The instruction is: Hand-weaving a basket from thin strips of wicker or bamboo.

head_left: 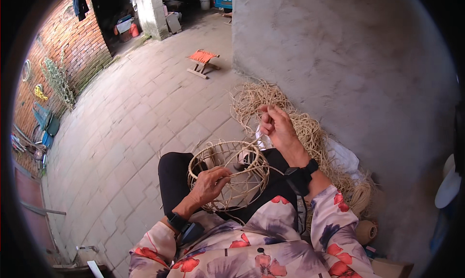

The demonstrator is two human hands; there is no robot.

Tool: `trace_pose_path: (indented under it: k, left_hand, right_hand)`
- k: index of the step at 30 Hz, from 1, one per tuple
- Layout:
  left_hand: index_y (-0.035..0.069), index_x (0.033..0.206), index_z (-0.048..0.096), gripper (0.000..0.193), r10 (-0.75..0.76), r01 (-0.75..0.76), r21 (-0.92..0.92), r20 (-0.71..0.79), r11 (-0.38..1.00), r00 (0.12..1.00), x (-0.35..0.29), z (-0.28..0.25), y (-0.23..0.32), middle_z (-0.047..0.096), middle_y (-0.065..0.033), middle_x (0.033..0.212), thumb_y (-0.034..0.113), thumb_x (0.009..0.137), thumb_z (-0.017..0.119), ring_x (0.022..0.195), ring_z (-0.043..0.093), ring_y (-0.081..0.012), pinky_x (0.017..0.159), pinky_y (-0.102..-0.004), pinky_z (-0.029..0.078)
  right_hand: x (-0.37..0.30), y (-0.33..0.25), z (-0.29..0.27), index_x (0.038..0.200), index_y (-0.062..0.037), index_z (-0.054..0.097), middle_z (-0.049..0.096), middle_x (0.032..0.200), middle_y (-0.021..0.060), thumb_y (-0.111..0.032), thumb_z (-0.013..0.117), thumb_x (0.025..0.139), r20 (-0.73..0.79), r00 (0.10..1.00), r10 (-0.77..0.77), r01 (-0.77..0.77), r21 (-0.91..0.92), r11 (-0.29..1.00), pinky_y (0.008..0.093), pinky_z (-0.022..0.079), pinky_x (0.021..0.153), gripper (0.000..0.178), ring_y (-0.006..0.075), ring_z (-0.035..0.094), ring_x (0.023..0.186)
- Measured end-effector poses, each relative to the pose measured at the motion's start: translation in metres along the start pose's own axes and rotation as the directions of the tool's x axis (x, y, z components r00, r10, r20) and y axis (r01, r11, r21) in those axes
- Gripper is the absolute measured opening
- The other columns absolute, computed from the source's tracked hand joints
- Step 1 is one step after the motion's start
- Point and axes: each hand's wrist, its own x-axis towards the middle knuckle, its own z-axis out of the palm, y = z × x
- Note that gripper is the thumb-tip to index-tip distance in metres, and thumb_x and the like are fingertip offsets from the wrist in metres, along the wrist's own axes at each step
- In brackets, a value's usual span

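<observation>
Head view: my left hand (213, 185) grasps the near rim of an unfinished openwork basket (259, 166), fingers curled over it. The basket sits in my lap, between the 2 legs of my black trousers (173, 177), its rim tilted up and loose strand ends poking outward. My right hand (281, 128) is raised beyond the basket's right side, thumb and fingers drawn together; I cannot tell whether a strand is pinched there. Beside my right arm, a tangled heap of tan cord (310, 135) lies along the foot of the gray wall (348, 70). Farther ahead, 1 folding stool (203, 55) with an orange seat stands on the paved floor (121, 147).
</observation>
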Motion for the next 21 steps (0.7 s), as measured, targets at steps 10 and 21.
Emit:
trace_pose_path:
  k: [10,21]
  left_hand:
    - [0.001,0.084,0.06,0.023,-0.209,0.221,-0.104,0.118,0.97,0.971,0.007,-0.013,-0.017,0.064,-0.0125,0.071,0.022,0.09,0.055,0.067,0.064,-0.0266,0.062,-0.0351,0.049]
    - [0.003,0.083,0.063,0.026,-0.42,0.517,-0.315,0.328,0.796,0.846,0.057,-0.039,-0.055,0.06,0.0019,0.068,0.026,0.092,0.056,0.055,0.046,-0.0031,0.048,-0.021,0.036]
  right_hand:
    - [-0.041,-0.128,-0.091,0.099,-0.0052,0.064,0.054,0.06,0.0019,-0.023,0.048,0.093,-0.029,0.766,-0.642,0.033,-0.996,0.084,0.0282,0.038,0.048,0.025,0.0099,0.047,0.051]
    - [-0.091,-0.06,-0.095,0.098,-0.005,0.062,0.052,0.064,-0.0027,-0.023,0.049,0.094,-0.229,0.967,-0.11,-0.104,-0.753,0.65,0.0156,0.026,0.036,0.023,0.0017,0.039,0.044]
